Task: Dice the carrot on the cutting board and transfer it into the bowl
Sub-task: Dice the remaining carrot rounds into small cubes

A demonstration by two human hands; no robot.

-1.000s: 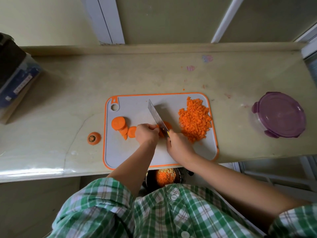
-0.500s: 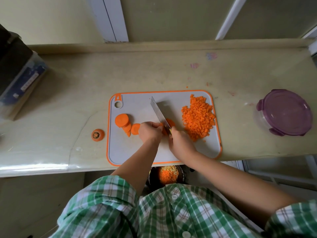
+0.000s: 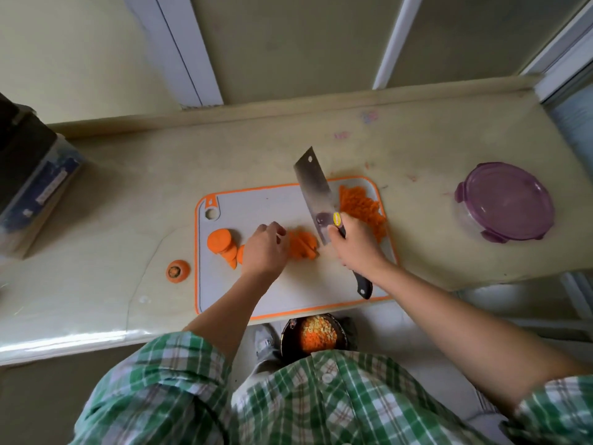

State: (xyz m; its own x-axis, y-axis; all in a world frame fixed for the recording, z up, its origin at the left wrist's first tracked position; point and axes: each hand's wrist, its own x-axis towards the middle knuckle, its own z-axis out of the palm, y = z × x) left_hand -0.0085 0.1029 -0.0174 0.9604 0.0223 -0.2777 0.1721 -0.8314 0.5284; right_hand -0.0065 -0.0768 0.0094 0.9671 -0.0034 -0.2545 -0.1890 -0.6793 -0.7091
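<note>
View from the head, looking down on the desk (image 3: 128, 187). The white, orange-rimmed cutting board (image 3: 288, 284) lies at the desk's near edge. The right hand (image 3: 356, 245) is closed round the handle of a broad knife (image 3: 313, 184), whose flat blade points away from the person, its tip past the board's far edge. The left hand (image 3: 263, 248), knuckles up and fingers curled, lies against a stack of cut carrot slices (image 3: 303, 245) at mid-board; whether it grips them cannot be told. Whole carrot rounds (image 3: 219, 240) lie to its left, and a heap of diced carrot (image 3: 362, 207) sits at the board's far right. A carrot top (image 3: 177, 270) rests on the desk just left of the board. A dark bowl (image 3: 316, 335) below the near edge holds orange and pale dice. A purple-lidded container (image 3: 507, 202) stands well to the right.
</note>
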